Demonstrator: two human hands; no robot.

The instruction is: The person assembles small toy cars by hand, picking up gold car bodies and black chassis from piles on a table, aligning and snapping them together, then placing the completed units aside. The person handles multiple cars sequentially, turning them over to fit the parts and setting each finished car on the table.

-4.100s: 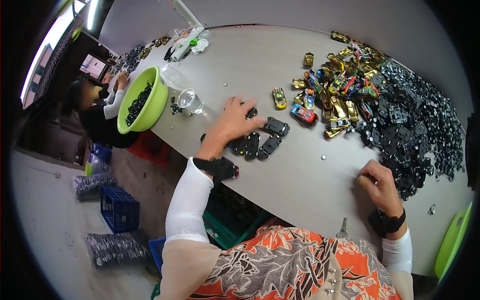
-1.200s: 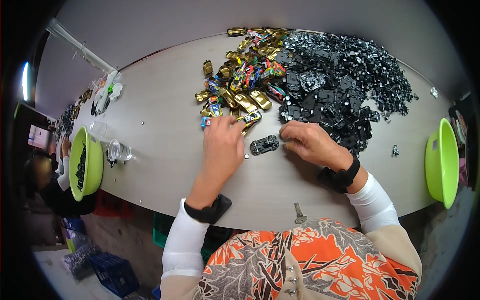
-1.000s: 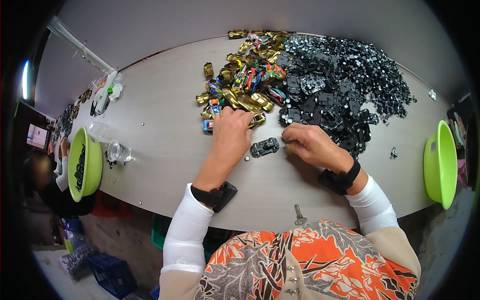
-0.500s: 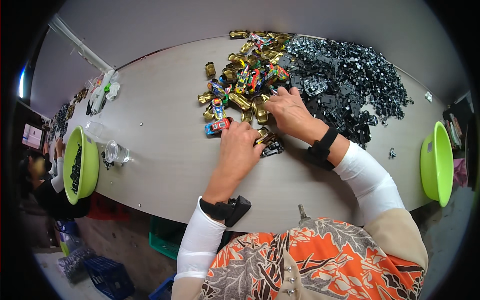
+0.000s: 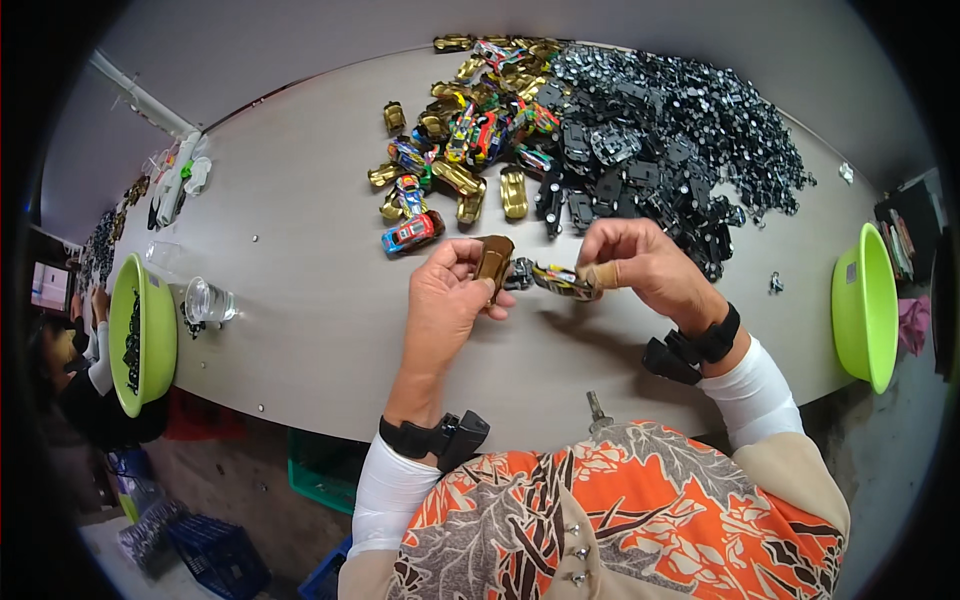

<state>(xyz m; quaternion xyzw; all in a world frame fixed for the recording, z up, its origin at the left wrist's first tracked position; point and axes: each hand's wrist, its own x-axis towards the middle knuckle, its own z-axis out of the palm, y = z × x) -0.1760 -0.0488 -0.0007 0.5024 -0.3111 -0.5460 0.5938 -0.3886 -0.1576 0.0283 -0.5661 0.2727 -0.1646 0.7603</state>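
My left hand [image 5: 440, 300] grips a dark gold toy car body [image 5: 494, 262] between thumb and fingers, above the table. Close beside it, my right hand [image 5: 650, 265] pinches a yellow, black and red patterned toy car body [image 5: 558, 283], seen edge-on. Between the two car bodies a black toy car part [image 5: 519, 272] shows; whether it lies on the table or is touched by a finger, I cannot tell. Beyond my left hand lie a red and blue toy car [image 5: 413, 232] and a single gold one [image 5: 513, 192].
A heap of gold and coloured toy car bodies [image 5: 457, 180] borders a large pile of black chassis parts [image 5: 640, 185] and small wheel pieces [image 5: 720, 125]. Green basins stand at the left [image 5: 165, 335] and right [image 5: 866, 310]. A clear cup [image 5: 210, 299] sits by the left basin. Another person works at far left.
Both hands have drawn back from the heap toward me. My left hand has lifted the gold car body, and my right hand has taken the patterned one. The view has shifted slightly.
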